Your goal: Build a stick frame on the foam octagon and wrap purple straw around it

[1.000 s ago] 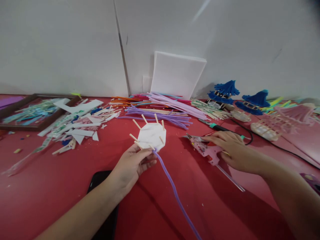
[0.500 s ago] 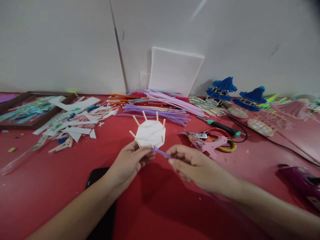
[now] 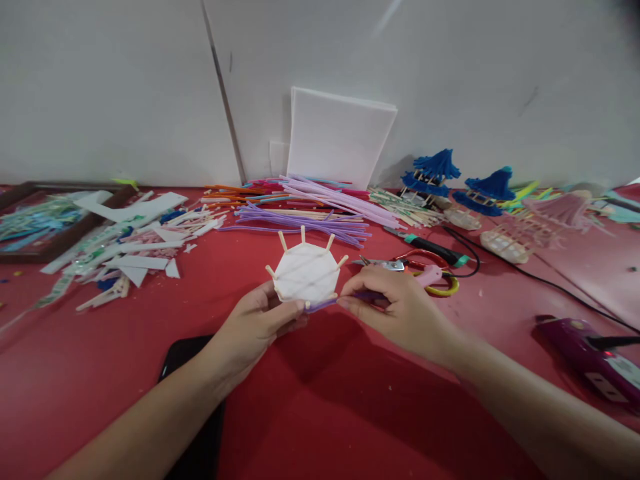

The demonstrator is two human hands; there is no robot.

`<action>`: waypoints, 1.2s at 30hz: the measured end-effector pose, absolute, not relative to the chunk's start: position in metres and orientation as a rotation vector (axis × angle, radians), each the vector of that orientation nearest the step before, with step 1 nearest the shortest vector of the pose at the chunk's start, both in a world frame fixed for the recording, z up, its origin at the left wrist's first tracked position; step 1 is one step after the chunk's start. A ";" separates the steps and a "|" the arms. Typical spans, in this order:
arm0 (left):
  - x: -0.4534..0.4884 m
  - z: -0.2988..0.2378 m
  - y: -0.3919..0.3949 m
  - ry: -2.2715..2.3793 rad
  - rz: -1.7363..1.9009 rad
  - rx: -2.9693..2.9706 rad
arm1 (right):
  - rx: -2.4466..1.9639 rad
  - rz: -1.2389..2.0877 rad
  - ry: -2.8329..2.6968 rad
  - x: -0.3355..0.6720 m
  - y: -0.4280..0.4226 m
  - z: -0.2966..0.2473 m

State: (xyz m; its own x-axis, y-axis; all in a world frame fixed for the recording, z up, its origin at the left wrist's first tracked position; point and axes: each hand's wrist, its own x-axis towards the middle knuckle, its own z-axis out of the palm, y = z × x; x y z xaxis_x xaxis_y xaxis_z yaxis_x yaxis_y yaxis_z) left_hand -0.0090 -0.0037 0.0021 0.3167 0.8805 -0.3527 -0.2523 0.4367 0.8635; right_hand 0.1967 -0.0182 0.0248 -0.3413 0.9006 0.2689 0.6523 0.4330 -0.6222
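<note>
My left hand grips the lower edge of a white octagonal foam piece with several short wooden sticks poking from its rim. My right hand pinches a purple pipe cleaner right beside that piece, pulling it along the bottom edge by the sticks. Both hands hover over the red table at its middle.
A pile of purple and coloured pipe cleaners lies behind. White foam scraps sit left, a white foam board leans on the wall. Scissors, blue tasselled models, a purple glue gun and a black phone surround.
My right hand left the pink tool on the table, took hold of the purple pipe cleaner and drew it up against the octagon. The octagon has turned slightly in my left hand.
</note>
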 end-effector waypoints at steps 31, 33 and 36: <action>-0.015 0.003 -0.007 0.896 0.770 0.887 | -1.253 0.716 -1.945 0.197 -0.018 0.016; -0.015 0.003 -0.007 0.887 0.757 0.895 | -1.273 0.720 -1.915 0.198 -0.019 0.014; -0.014 0.003 -0.007 0.902 0.748 0.874 | -1.260 0.790 -1.870 0.198 -0.020 0.011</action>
